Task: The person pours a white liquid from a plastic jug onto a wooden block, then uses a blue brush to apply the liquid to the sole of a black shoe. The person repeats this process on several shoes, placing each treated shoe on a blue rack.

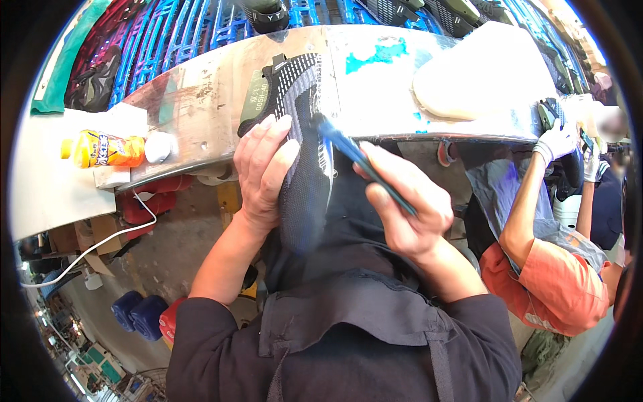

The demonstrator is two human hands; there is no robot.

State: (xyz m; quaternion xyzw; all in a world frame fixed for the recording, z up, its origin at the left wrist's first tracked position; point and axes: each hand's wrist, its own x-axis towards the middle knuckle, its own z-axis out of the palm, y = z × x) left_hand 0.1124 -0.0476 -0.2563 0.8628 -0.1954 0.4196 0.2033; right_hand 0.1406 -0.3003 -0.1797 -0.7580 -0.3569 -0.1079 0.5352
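A dark grey knit shoe (305,181) with white dashes and an olive panel at its far end lies lengthwise before me, partly over the bench edge. My left hand (264,167) grips its left side, fingers bent over the upper. In my right hand (412,201) is a slim brush (362,161) with a dark blue handle, pinched between thumb and fingers. The brush's far end meets the right side of the shoe, blurred by motion, so its bristles cannot be made out. The shoe's near end is blurred too.
An orange bottle (110,149) and a small white round object (159,147) stand at the left. A large white pad (479,74) covers the bench's right. Behind runs a blue roller rack (181,40) bearing shoes. A co-worker's gloved hand (559,141) holds another shoe at the right.
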